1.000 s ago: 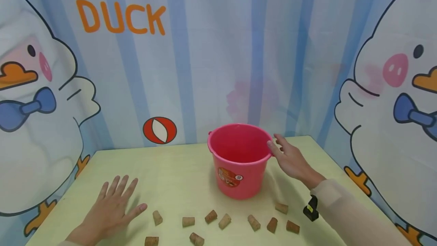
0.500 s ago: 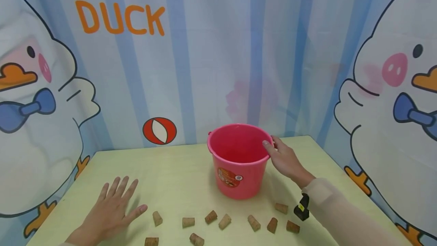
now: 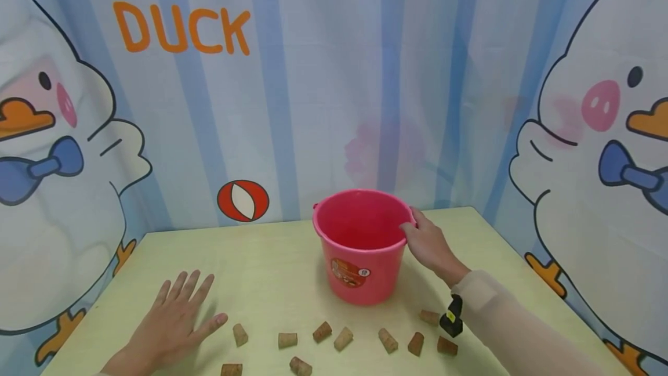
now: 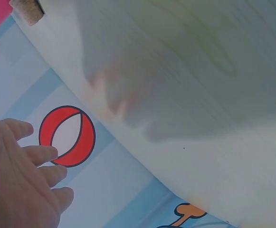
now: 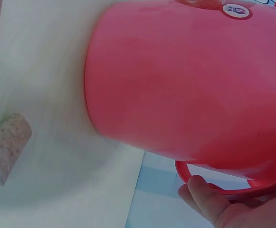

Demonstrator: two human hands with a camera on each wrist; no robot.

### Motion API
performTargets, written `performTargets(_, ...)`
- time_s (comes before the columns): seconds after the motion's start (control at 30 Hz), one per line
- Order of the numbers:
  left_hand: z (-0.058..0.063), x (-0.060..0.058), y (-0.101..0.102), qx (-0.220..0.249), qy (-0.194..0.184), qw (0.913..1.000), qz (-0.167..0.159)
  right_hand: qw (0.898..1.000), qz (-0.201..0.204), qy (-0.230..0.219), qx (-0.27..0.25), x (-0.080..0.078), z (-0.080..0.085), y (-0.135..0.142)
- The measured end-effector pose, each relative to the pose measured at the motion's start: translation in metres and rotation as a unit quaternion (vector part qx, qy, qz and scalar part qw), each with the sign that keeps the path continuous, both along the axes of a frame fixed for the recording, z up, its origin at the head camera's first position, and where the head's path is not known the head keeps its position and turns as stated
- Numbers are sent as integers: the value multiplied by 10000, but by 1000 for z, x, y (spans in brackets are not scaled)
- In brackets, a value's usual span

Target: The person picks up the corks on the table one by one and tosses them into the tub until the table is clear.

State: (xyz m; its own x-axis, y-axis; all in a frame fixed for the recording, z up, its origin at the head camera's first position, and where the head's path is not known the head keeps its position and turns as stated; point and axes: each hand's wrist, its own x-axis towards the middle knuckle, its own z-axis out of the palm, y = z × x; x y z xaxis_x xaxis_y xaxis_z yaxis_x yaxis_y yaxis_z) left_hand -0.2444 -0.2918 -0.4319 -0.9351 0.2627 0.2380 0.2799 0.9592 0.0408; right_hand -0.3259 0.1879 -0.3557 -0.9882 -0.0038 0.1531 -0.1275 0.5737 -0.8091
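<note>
A pink plastic bucket (image 3: 383, 268) stands on the table, its mouth facing up. At its right side, my right hand (image 3: 432, 248) grips the rim, thumb toward the inside. The right wrist view shows the fingers around the bucket's thin pink handle (image 5: 240, 192), which lies along the rim. My left hand (image 3: 169, 321) is spread over the table's left side, palm down, holding nothing. Several wine corks lie in front of the bucket; the cork nearest the left hand is a pale one (image 3: 240, 335), and a cork (image 3: 429, 317) lies below the right wrist.
The pale yellow table (image 3: 235, 266) backs onto a curtain (image 3: 323, 86) printed with ducks and stripes. More corks, among them a dark cork (image 3: 447, 346) and a cork (image 3: 232, 369) at the near edge of view, are scattered across the front.
My right hand has moved left and its fingers have closed on the bucket's rim and handle. The bucket has shifted slightly left. My left hand has stayed nearly still.
</note>
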Motion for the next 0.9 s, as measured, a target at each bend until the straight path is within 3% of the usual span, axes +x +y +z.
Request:
performTargets(0.3, 0, -1, 3, 53, -3, 10000, -35, 9998, 43, 207, 41, -4, -1, -3)
performTargets(0.9, 4, 4, 12, -92, -130, 9997, -159, 9994, 330, -61, -5, -14, -2, -15)
